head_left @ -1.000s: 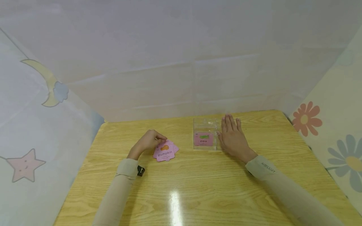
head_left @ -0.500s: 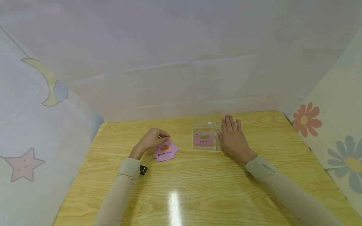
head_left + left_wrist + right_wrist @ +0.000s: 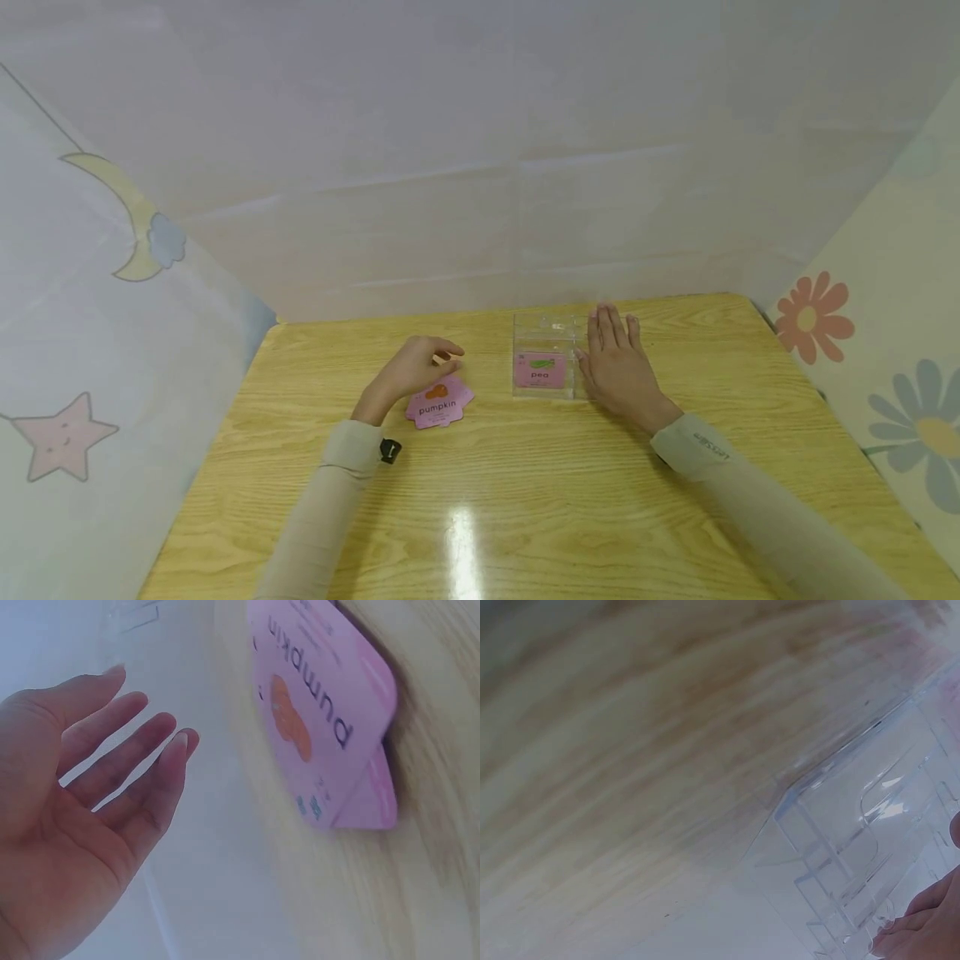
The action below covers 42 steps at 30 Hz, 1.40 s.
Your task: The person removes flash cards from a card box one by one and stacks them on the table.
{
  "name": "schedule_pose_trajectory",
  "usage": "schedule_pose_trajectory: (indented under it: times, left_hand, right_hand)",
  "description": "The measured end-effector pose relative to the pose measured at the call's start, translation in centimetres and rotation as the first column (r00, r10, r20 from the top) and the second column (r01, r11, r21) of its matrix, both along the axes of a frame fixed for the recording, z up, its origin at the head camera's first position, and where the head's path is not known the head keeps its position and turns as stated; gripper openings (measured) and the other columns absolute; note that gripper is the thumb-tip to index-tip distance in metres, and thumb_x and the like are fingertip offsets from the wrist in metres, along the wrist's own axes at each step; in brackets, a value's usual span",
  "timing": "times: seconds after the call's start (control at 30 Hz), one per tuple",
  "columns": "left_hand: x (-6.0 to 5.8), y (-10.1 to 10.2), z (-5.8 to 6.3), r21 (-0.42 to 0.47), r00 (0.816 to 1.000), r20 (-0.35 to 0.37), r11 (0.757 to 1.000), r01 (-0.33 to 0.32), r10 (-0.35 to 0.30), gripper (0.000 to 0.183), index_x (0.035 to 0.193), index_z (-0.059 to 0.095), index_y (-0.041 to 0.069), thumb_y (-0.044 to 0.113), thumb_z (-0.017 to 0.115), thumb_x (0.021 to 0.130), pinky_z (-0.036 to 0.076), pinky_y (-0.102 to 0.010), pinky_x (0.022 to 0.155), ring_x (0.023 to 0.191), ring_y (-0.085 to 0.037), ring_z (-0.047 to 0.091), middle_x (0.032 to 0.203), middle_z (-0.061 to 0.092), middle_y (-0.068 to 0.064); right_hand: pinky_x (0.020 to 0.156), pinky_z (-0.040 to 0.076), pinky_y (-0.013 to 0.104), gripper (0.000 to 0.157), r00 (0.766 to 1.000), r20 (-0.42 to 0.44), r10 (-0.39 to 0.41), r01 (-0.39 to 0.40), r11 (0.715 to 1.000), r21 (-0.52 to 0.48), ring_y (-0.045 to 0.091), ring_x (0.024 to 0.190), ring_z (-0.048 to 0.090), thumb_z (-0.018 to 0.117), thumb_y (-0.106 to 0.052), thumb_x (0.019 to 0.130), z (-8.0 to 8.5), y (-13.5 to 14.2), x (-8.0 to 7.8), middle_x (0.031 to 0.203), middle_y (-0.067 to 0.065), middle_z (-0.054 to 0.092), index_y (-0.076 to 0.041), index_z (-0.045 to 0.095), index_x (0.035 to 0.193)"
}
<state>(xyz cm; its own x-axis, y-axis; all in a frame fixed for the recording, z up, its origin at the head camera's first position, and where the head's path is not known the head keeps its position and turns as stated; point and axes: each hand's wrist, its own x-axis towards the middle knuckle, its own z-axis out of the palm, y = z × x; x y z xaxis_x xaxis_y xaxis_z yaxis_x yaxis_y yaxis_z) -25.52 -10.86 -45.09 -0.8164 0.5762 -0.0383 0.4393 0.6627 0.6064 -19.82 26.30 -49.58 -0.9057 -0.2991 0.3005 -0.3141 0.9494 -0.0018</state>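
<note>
A small fanned pile of pink cards (image 3: 438, 406) lies on the table, with a pumpkin card (image 3: 315, 697) on top. Just above its far edge hovers my left hand (image 3: 411, 367); its fingers are loosely bent and hold nothing, as the left wrist view shows. To the right stands a clear plastic box (image 3: 840, 847) with a pink pea card (image 3: 540, 372) inside. My right hand (image 3: 618, 367) lies against the box's right side with fingers extended, thumb at the wall. Only a few of its fingers (image 3: 922, 922) show in the right wrist view.
The wooden table (image 3: 480, 483) runs back to a pale wall sheet (image 3: 420, 208). Decorated side panels with a moon (image 3: 123, 208) and flowers (image 3: 813, 317) flank it. A dark watch (image 3: 390, 451) sits on my left wrist.
My left hand has lifted off the card pile and shifted slightly right and away from me, its fingers parting. My right hand, the box and the cards stay put.
</note>
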Motion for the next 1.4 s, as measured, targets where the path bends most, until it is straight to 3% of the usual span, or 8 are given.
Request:
schedule_pose_trajectory:
  times: [0.43, 0.77, 0.93, 1.17, 1.27, 1.4]
  left_hand:
    - [1.2, 3.1, 2.3, -0.010, 0.996, -0.082, 1.000, 0.022, -0.023, 0.043, 0.145, 0.062, 0.009, 0.028, 0.063, 0.107, 0.061, -0.043, 0.101, 0.125, -0.031, 0.070, 0.148, 0.065, -0.012]
    - [1.7, 4.8, 3.0, -0.015, 0.983, -0.173, 0.998, 0.063, -0.065, 0.054, 0.155, 0.051, 0.007, 0.031, 0.062, 0.108, 0.059, -0.044, 0.106, 0.133, -0.030, 0.065, 0.155, 0.059, -0.010]
    - [1.6, 5.5, 3.1, -0.060, 0.967, -0.244, 0.996, 0.065, -0.078, 0.055, 0.155, 0.050, 0.009, 0.034, 0.062, 0.108, 0.059, -0.044, 0.105, 0.127, -0.028, 0.067, 0.152, 0.060, -0.010]
    - [1.6, 6.6, 3.1, -0.112, 0.948, -0.307, 0.992, 0.053, -0.085, 0.064, 0.160, 0.041, 0.007, 0.033, 0.064, 0.107, 0.050, -0.047, 0.118, 0.142, -0.031, 0.058, 0.153, 0.060, -0.012]
    - [1.7, 7.2, 3.3, -0.150, 0.947, -0.312, 0.988, 0.033, -0.079, 0.068, 0.163, 0.037, 0.009, 0.038, 0.062, 0.107, 0.050, -0.046, 0.118, 0.142, -0.030, 0.058, 0.155, 0.058, -0.012]
    - [1.8, 7.9, 3.3, -0.179, 0.930, -0.357, 0.984, 0.022, -0.086, 0.068, 0.161, 0.041, 0.009, 0.041, 0.064, 0.105, 0.054, -0.047, 0.114, 0.139, -0.032, 0.060, 0.154, 0.059, -0.014]
  right_hand:
    - [0.128, 0.018, 0.072, 0.071, 1.000, -0.025, 0.009, -0.009, 1.000, -0.016, 0.052, 0.159, 0.022, 0.044, -0.032, 0.111, 0.0, 0.0, 0.0, 0.167, 0.038, 0.022, 0.018, 0.025, 0.158]
    - [0.128, 0.018, 0.071, 0.071, 1.000, -0.016, 0.007, -0.007, 1.000, -0.001, 0.052, 0.159, 0.021, 0.043, -0.033, 0.111, -0.3, 0.2, -0.1, 0.167, 0.039, 0.025, 0.018, 0.025, 0.158]
    - [0.128, 0.020, 0.071, 0.071, 0.999, -0.044, 0.011, -0.011, 1.000, 0.004, 0.052, 0.159, 0.023, 0.044, -0.032, 0.111, -0.2, 0.3, -0.2, 0.165, 0.039, 0.028, 0.018, 0.027, 0.157]
    - [0.127, 0.021, 0.072, 0.071, 0.997, -0.071, 0.020, -0.020, 1.000, 0.011, 0.053, 0.157, 0.028, 0.045, -0.032, 0.111, -0.1, 0.3, -0.2, 0.166, 0.039, 0.025, 0.018, 0.027, 0.157]
    - [0.127, 0.022, 0.072, 0.071, 0.997, -0.076, 0.022, -0.022, 1.000, 0.009, 0.053, 0.157, 0.028, 0.045, -0.032, 0.110, -0.1, 0.3, -0.2, 0.166, 0.039, 0.025, 0.019, 0.027, 0.157]
    - [0.127, 0.023, 0.071, 0.071, 0.996, -0.083, 0.024, -0.024, 1.000, 0.007, 0.052, 0.157, 0.029, 0.046, -0.032, 0.110, -0.2, 0.3, -0.1, 0.166, 0.039, 0.026, 0.019, 0.028, 0.156]
